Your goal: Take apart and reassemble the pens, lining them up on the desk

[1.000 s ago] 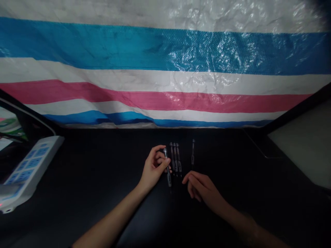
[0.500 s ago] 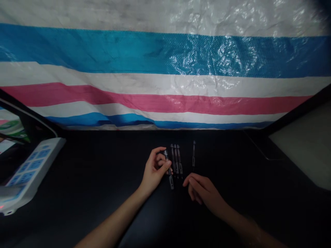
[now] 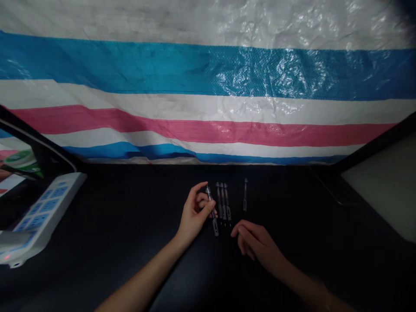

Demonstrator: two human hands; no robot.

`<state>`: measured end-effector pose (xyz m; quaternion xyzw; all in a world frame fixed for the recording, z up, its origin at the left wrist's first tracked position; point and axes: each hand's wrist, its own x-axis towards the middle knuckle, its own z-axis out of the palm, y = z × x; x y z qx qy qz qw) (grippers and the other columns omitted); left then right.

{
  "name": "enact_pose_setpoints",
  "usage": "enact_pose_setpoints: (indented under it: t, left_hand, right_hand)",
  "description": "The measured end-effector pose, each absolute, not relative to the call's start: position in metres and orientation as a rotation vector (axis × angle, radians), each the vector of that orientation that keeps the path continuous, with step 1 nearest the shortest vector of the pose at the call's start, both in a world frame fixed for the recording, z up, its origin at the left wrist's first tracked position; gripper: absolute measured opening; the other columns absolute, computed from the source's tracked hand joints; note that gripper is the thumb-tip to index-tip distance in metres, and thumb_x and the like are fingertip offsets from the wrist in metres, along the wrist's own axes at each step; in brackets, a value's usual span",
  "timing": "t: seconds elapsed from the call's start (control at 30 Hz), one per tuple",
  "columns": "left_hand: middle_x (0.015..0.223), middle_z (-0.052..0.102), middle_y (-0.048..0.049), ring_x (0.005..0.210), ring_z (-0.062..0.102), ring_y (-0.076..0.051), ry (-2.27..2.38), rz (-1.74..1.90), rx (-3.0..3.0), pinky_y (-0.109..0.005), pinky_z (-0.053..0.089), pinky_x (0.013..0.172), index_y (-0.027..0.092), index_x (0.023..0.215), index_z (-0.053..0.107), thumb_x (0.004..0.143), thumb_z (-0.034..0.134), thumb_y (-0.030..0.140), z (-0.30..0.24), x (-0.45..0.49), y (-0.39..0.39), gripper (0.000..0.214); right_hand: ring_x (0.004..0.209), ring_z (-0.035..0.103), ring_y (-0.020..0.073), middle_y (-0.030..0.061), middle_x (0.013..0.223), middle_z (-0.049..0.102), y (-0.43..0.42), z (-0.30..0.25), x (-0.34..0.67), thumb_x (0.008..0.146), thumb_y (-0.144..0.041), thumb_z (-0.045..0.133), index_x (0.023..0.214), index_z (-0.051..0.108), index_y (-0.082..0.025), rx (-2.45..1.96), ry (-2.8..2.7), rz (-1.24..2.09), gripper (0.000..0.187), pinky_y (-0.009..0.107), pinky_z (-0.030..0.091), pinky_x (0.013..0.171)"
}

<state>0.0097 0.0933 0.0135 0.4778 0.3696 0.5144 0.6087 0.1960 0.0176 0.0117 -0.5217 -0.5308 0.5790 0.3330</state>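
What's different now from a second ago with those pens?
The thin tip faintly seen under the held pen no longer shows. The whole view also shifted slightly. Nothing was picked up or let go: the left hand still holds that pen, the right hand stays curled nearby, and the three pens and lone pen lie as before.

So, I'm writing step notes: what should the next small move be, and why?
Probably have the left hand press the top of its pen: the index fingertip sits there, and I see no pale tip at the near end, unlike on the three pens alongside.
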Motion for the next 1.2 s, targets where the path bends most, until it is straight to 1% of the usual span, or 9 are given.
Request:
enact_pose_setpoints:
  t: [0.17, 0.33, 0.5, 0.67, 0.77, 0.87, 0.97, 1.03, 1.2]
  left_hand:
    - [0.073, 0.051, 0.0071, 0.056, 0.063, -0.01, 0.863, 1.211, 1.124, -0.023, 0.053, 0.053, 0.022, 0.113, 0.05, 0.079, 0.071, 0.025, 0.012, 0.01, 0.094, 0.04]
    - [0.073, 0.051, 0.0072, 0.056, 0.061, -0.01, 0.856, 1.22, 1.106, -0.025, 0.055, 0.054, 0.023, 0.117, 0.048, 0.079, 0.07, 0.026, 0.011, 0.009, 0.095, 0.044]
    - [0.073, 0.051, 0.0068, 0.057, 0.062, -0.011, 0.876, 1.233, 1.153, -0.025, 0.055, 0.056, 0.021, 0.113, 0.051, 0.078, 0.072, 0.026, 0.01, 0.009, 0.097, 0.041]
    - [0.074, 0.055, 0.0056, 0.058, 0.061, -0.009, 1.039, 1.234, 1.271, -0.023, 0.053, 0.06, 0.023, 0.124, 0.051, 0.079, 0.071, 0.026, 0.006, 0.006, 0.104, 0.05]
    - [0.083, 0.063, 0.0017, 0.06, 0.062, -0.01, 1.169, 1.224, 1.38, -0.026, 0.055, 0.066, 0.024, 0.127, 0.054, 0.076, 0.074, 0.028, 0.002, 0.003, 0.107, 0.055]
    - [0.098, 0.068, -0.005, 0.068, 0.067, -0.014, 1.197, 1.196, 1.353, -0.031, 0.058, 0.069, 0.023, 0.13, 0.053, 0.079, 0.071, 0.032, -0.001, 0.003, 0.108, 0.055]
    - [0.117, 0.065, -0.0112, 0.083, 0.07, -0.019, 1.15, 1.19, 1.273, -0.033, 0.06, 0.069, 0.022, 0.132, 0.051, 0.083, 0.066, 0.033, -0.002, 0.005, 0.106, 0.052]
    - [0.126, 0.06, -0.0126, 0.092, 0.068, -0.021, 1.13, 1.19, 1.259, -0.034, 0.061, 0.071, 0.023, 0.13, 0.051, 0.084, 0.064, 0.033, -0.002, 0.007, 0.103, 0.05]
    - [0.122, 0.06, -0.0111, 0.097, 0.066, -0.021, 1.186, 1.158, 1.362, -0.035, 0.058, 0.076, 0.022, 0.125, 0.052, 0.083, 0.063, 0.025, -0.001, 0.008, 0.095, 0.043]
  right_hand:
    - [0.038, 0.037, 0.0064, -0.005, 0.051, 0.05, 0.016, 0.012, 0.195, 0.096, -0.045, 0.04, 0.086, 0.061, -0.016, -1.37, -1.389, 1.51, 0.038, 0.019, 0.026, 0.04]
    - [0.039, 0.037, 0.0065, -0.0046, 0.051, 0.05, 0.015, 0.014, 0.195, 0.097, -0.043, 0.04, 0.086, 0.062, -0.015, -1.379, -1.435, 1.478, 0.037, 0.019, 0.026, 0.041]
    - [0.039, 0.038, 0.0069, -0.0046, 0.051, 0.05, 0.016, 0.012, 0.195, 0.097, -0.043, 0.041, 0.085, 0.062, -0.015, -1.385, -1.431, 1.48, 0.037, 0.019, 0.026, 0.04]
    - [0.039, 0.037, 0.0066, -0.0047, 0.052, 0.05, 0.017, 0.01, 0.196, 0.097, -0.045, 0.041, 0.087, 0.062, -0.016, -1.371, -1.426, 1.505, 0.037, 0.019, 0.025, 0.04]
    - [0.039, 0.037, 0.0067, -0.0045, 0.051, 0.05, 0.017, 0.011, 0.196, 0.096, -0.046, 0.041, 0.086, 0.062, -0.016, -1.384, -1.43, 1.501, 0.037, 0.019, 0.026, 0.041]
    - [0.04, 0.038, 0.0071, -0.004, 0.051, 0.051, 0.017, 0.013, 0.195, 0.096, -0.047, 0.041, 0.086, 0.062, -0.016, -1.394, -1.435, 1.493, 0.039, 0.019, 0.027, 0.041]
    - [0.039, 0.038, 0.007, -0.0042, 0.051, 0.05, 0.018, 0.014, 0.195, 0.096, -0.047, 0.041, 0.086, 0.062, -0.016, -1.395, -1.443, 1.483, 0.04, 0.019, 0.027, 0.041]
    - [0.039, 0.038, 0.0069, -0.0043, 0.051, 0.05, 0.018, 0.014, 0.195, 0.096, -0.047, 0.04, 0.086, 0.062, -0.016, -1.397, -1.439, 1.488, 0.04, 0.019, 0.027, 0.041]
    - [0.039, 0.038, 0.0075, -0.0045, 0.051, 0.05, 0.017, 0.016, 0.194, 0.096, -0.044, 0.04, 0.086, 0.061, -0.016, -1.407, -1.46, 1.466, 0.037, 0.02, 0.027, 0.041]
